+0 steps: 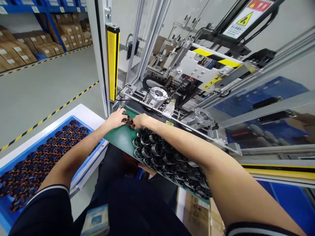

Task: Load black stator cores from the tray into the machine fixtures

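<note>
1. Both hands pinch one copper-wound stator (130,122) on the green mat (120,137): left hand (117,118), right hand (140,120).
2. Blue tray (10,209) of wound stators lies left; bare cores (169,160) right.
3. Step looks like handling a stator before the machine fixture (157,94); next calls for a steady lift.

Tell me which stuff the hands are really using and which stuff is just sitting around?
In use:
- left hand and right hand, both touching the copper-wound part
- green mat it rests on
- black ring parts under the right arm

Just around:
- blue tray of wound parts
- cardboard boxes on shelves
- yellow post
</note>
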Demonstrator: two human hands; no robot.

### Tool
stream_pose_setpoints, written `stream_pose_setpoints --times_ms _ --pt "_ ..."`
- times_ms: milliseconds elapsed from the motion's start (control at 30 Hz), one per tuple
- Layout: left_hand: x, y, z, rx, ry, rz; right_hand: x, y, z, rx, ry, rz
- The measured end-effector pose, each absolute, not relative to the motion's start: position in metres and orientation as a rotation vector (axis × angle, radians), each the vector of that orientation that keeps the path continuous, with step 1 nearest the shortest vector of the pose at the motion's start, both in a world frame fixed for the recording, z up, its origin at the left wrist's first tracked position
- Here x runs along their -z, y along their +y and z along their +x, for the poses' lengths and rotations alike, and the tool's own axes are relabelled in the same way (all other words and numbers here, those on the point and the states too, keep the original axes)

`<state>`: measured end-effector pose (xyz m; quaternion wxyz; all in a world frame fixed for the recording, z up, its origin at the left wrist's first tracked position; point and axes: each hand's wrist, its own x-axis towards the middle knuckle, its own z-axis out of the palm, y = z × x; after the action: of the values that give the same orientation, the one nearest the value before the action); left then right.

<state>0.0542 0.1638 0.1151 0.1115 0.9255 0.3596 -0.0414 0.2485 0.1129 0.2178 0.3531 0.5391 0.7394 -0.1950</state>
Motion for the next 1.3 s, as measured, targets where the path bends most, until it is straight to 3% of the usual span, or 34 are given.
stream_pose_setpoints --times_ms 167,367,567,700,933,1133,1300 --pt "-0.107 0.159 0.057 0.024 1.072 2.636 -0.215 0.102 0.257 0.435 1.948 1.418" --pt "-0.097 0.158 0.045 -0.08 1.068 2.591 -0.28 0.053 0.326 0.422 2.093 1.663" --pt "-0.111 0.112 0.02 -0.819 0.963 2.465 -0.32 -0.12 0.442 0.394 2.497 2.5" --pt "-0.145 0.049 0.023 -1.002 0.863 2.284 -0.286 -0.26 0.462 0.113 2.236 3.16" --pt "-0.18 -0.019 0.071 -0.864 0.616 2.415 -0.185 -0.408 0.447 0.172 1.194 3.773" --pt "-0.207 -0.037 0.121 -0.856 0.409 2.536 -0.171 -0.412 0.434 0.223 1.417 3.726" --pt "-0.203 -0.049 0.15 -0.982 0.261 2.491 -0.194 -0.35 0.427 -0.146 2.039 3.405"
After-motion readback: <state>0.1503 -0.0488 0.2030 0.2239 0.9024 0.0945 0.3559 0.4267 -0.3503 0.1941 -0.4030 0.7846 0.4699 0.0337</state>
